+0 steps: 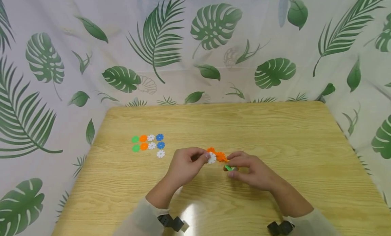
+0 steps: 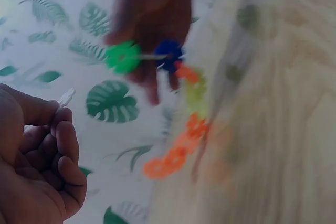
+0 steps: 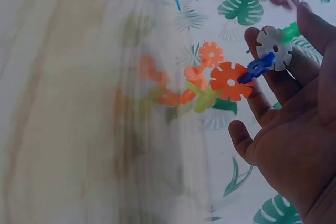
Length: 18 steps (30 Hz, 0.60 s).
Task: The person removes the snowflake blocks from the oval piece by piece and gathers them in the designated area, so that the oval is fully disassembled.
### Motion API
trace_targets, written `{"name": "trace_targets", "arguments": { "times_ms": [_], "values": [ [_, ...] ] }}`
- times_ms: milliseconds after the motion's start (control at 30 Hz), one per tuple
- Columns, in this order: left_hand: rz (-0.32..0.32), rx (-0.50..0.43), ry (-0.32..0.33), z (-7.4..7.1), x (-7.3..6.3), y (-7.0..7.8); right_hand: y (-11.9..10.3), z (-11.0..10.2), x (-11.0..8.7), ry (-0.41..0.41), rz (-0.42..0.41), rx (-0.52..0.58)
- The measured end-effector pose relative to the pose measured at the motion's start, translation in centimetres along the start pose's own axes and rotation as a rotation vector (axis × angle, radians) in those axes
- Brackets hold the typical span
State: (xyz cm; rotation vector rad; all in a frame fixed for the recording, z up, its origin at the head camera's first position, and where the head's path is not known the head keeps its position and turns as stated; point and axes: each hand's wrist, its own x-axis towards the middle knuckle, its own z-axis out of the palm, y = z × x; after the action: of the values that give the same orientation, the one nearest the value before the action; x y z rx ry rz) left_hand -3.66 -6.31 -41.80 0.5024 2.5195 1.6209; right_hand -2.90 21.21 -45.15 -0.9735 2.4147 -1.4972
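My left hand [image 1: 184,164] pinches a single white notched plastic disc [image 1: 212,158] between thumb and forefinger; the left wrist view shows this disc nearly edge-on. Beside it, my right hand [image 1: 253,169] holds one end of a chain of interlocked notched discs. In the right wrist view, a green disc [image 3: 290,32] is near the thumb, joined to a white disc [image 3: 274,48] that lies against the fingers. A blue disc [image 3: 256,68], an orange disc [image 3: 231,81], a yellow-green disc [image 3: 203,98] and several more orange ones follow. The chain's orange end overlaps the left hand's disc in the head view.
Loose discs lie in short rows on the left of the wooden table [image 1: 275,127]: green [image 1: 135,148], orange [image 1: 144,146], white [image 1: 160,153] and blue [image 1: 160,145]. A leaf-print cloth [image 1: 183,79] hangs behind the table's far edge.
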Motion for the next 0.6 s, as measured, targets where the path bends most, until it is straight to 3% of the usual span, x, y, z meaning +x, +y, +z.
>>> {"name": "trace_targets", "arguments": {
  "times_ms": [167, 333, 600],
  "values": [
    [-0.039, -0.044, 0.089, -2.6, -0.2, -0.9, 0.2, -0.3, -0.6, 0.017, 0.058, 0.004],
    [-0.116, -0.054, 0.144, -3.9, -0.9, -2.4, 0.1, -0.2, -0.5, 0.011, 0.070, -0.009],
    [-0.200, 0.048, 0.194, -5.3, -1.9, -4.2, -0.1, 0.0, -0.3, 0.053, 0.046, -0.082]
  ]
}}
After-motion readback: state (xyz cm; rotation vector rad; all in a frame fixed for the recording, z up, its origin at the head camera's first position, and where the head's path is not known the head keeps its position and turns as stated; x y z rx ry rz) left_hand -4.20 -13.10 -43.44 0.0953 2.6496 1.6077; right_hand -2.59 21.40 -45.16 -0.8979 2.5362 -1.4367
